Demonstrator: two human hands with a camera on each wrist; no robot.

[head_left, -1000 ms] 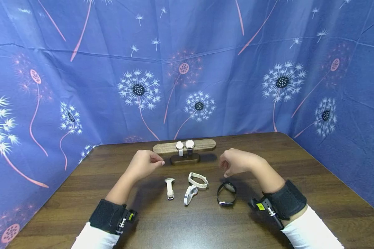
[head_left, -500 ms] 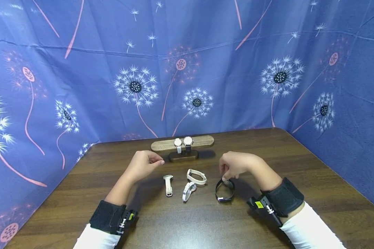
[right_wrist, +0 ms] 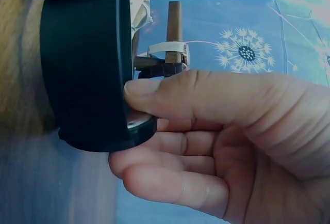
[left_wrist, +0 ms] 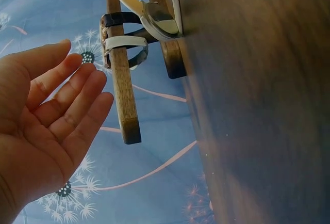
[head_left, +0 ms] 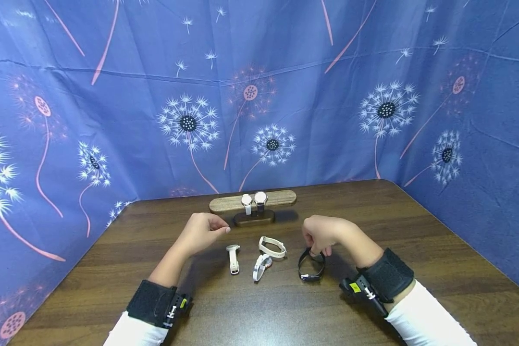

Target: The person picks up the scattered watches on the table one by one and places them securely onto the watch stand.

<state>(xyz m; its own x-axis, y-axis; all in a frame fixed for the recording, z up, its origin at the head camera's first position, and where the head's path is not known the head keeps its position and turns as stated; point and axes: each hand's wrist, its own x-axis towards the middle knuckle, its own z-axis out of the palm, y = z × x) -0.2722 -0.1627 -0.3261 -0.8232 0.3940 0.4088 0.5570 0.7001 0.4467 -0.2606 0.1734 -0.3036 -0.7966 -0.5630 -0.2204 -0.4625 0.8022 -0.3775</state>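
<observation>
My right hand (head_left: 326, 233) pinches the head of a black watch (head_left: 311, 277), whose buckled strap forms a loop on the table. In the right wrist view the thumb presses inside the black watch (right_wrist: 85, 69), with curled fingers on its other side. My left hand (head_left: 201, 233) hovers left of the watch stand, holding nothing; the left wrist view shows its fingers (left_wrist: 77, 100) loosely bent. Between the hands lie a watch with an off-white strap (head_left: 234, 262), a looped cream watch (head_left: 281, 255) and a white watch (head_left: 257, 274).
A wooden watch stand (head_left: 225, 204) is at the back of the brown table (head_left: 225, 312). It bears a white-strapped watch (head_left: 246, 200) and a dark-strapped watch (head_left: 260, 197). Blue dandelion-patterned cloth (head_left: 320, 120) hangs behind and at both sides.
My right hand has come down onto the black watch and taken hold of its head. The left hand stays nearly where it was. The watches on the table have hardly moved.
</observation>
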